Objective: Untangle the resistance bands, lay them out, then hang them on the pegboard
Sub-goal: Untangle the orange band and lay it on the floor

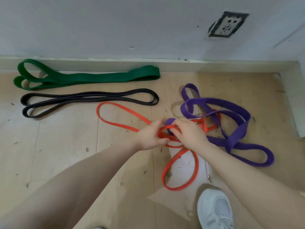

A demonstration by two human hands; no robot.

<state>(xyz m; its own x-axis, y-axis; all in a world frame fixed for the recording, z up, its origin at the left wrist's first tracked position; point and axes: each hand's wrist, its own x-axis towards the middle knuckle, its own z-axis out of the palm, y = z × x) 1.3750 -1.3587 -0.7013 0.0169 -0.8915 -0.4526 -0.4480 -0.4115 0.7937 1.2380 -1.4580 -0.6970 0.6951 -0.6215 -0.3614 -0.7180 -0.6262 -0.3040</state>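
A thin red band [125, 109] and a wide purple band [231, 109] lie knotted together on the wooden floor [66, 146] at centre right. My left hand [151, 136] grips red strands at the knot. My right hand [189, 133] pinches a loop of the purple band where it passes through the red one. A wide green band [92, 76] lies folded flat along the wall. A black band [89, 98] lies folded flat just in front of it. No pegboard is in view.
A white wall [132, 27] with a socket [228, 24] runs along the back, above a pale skirting board. A white ledge [295, 103] stands at the right. My white shoe [214, 210] rests on the floor at the bottom right.
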